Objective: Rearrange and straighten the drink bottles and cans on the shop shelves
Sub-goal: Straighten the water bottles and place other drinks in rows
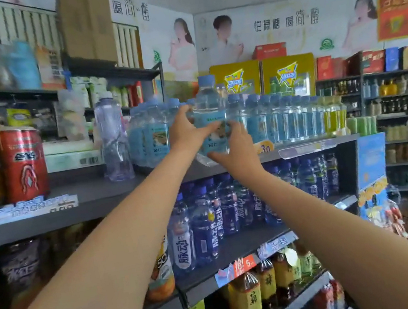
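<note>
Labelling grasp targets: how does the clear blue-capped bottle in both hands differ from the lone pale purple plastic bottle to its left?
The clear blue-capped bottle is gripped by the left hand and the right hand; the pale purple plastic bottle stands untouched. The held one carries a light blue label and sits among a matching row; the purple one shows no label, has a whitish cap, and stands alone. Both are transparent, upright, on the same top shelf.

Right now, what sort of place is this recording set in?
Most likely a small grocery or convenience shop: grey shelves stocked with rows of water bottles, price tags clipped along the shelf edges, and both hands on one water bottle.
</note>
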A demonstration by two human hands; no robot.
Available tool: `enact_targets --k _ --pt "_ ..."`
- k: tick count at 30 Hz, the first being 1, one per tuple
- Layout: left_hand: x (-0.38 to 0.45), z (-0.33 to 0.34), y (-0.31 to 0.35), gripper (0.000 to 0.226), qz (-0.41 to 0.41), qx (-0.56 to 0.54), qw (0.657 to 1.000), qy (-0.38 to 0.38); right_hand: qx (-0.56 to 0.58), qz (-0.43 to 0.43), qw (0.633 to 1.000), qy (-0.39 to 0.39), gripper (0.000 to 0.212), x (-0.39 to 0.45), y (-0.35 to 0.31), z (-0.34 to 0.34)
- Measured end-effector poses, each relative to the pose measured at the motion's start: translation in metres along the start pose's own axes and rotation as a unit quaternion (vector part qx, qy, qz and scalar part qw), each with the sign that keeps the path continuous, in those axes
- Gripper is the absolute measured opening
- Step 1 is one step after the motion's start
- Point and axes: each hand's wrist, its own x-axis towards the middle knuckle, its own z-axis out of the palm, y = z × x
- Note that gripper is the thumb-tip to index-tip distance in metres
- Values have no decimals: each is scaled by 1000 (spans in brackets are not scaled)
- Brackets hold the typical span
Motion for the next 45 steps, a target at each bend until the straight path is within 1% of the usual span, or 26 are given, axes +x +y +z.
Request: enact_targets --k 3,7,10,13,14,16,18,20,22,24,26,28,31,34,37,40,43,45 --pt "26 27 -4 66 -37 0 999 34 8 -17 1000 -22 72 30 26 2" --pt "56 58 -21 66 -68 21 996 51 -70 -54 996 -31 70 56 50 13" --pt "68 75 -38 64 -83 60 993 61 -121 -51 991 -36 61 67 68 22" --pt "78 81 -48 70 -101 83 990 58 -154 -60 986 -39 57 75 77 30" --pt "81 81 -48 72 -106 110 987 48 -165 -66 984 -36 57 77 78 32" --pt "85 82 -46 74 -107 197 974 19 -182 -75 980 -29 55 80 80 33" --pt "86 84 -38 71 -95 292 952 0 -191 -78 978 -29 55 83 84 31" --pt "88 86 -30 61 -86 359 929 -21 -186 -73 979 -36 55 85 86 29" --pt "90 86 -28 41 -98 398 911 -46 -187 -66 979 -41 55 84 86 30" --pt "87 86 -30 35 -121 424 896 -55 -200 -65 977 -35 50 83 85 34" --pt "83 88 -34 26 -131 421 896 -40 -195 -61 979 -21 43 84 85 38" --pt "76 91 -36 22 -126 400 907 -29 -176 -46 983 -27 41 83 85 41" --pt "68 93 -41 44 -107 353 930 3 -164 -27 986 -31 38 80 86 43" --pt "60 101 -49 55 -107 307 946 7 -149 -20 988 -39 41 73 88 41" --pt "48 109 -51 49 -101 285 953 28 -117 -16 992 -40 47 62 92 38" --pt "30 101 -49 46 -60 288 953 72 -75 -17 997 -3 45 53 85 34" --pt "7 71 -44 37 -7 276 952 131 -21 -62 998 19 44 42 58 37" --pt "-11 43 -44 32 11 274 945 177 14 -94 995 23 45 32 29 43"
